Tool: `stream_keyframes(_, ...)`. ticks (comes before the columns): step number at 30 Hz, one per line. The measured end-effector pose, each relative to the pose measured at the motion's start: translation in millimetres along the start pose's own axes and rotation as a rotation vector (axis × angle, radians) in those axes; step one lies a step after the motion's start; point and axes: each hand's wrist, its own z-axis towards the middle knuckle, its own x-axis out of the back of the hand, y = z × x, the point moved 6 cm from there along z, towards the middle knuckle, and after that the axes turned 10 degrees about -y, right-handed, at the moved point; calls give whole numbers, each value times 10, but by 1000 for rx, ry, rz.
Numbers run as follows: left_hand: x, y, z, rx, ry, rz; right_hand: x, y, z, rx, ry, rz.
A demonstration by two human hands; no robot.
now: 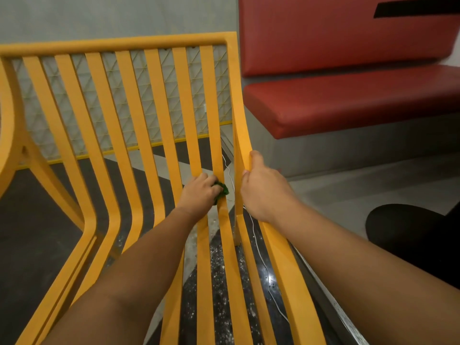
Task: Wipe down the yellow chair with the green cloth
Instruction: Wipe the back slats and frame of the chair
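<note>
Slats of the yellow chair [124, 44] lay nearest you, running away toward the bend where seat met backrest, with dark floor [37, 220] and a thin white cable [263, 265] showing between them. Both your forearms stretched out over those slats. At the bend, your left hand [198, 192] had its fingers curled round the green cloth [223, 189], bunched small against the rightmost inner slat, so only a tuft showed past your knuckles. Just right of it, your right hand [258, 188] gripped the chair's right outer rail, thumb lying up its face and fingertips hooked round its inner edge. A dark rounded object [408, 232] sat on the floor to the right; you could not tell what it was. Beyond the backrest stood a white mesh panel [67, 115] edged in yellow, and far right a red padded bench [348, 108].
</note>
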Motion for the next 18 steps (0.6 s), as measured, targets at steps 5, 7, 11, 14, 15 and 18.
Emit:
stream_keyframes(5, 583, -380, 354, 182, 210, -17, -9, 10, 14, 3, -1, 15)
stream_keyframes(7, 729, -446, 411, 257, 286, -47, -8, 9, 16, -4, -14, 18)
stream_keyframes(11, 599, -307, 385, 193, 219, -50, 12, -1, 4, -8, -14, 17)
stream_keyframes(14, 482, -195, 368, -4, 66, 35, 16, -4, -5, -11, -12, 8)
stream_keyframes(15, 515, -220, 388, -28, 52, 67, 10, 0, -5, -12, -10, 4)
stream_keyframes(18, 775, -409, 543, 55, 123, 75, 9, -3, -3, -5, -2, -3)
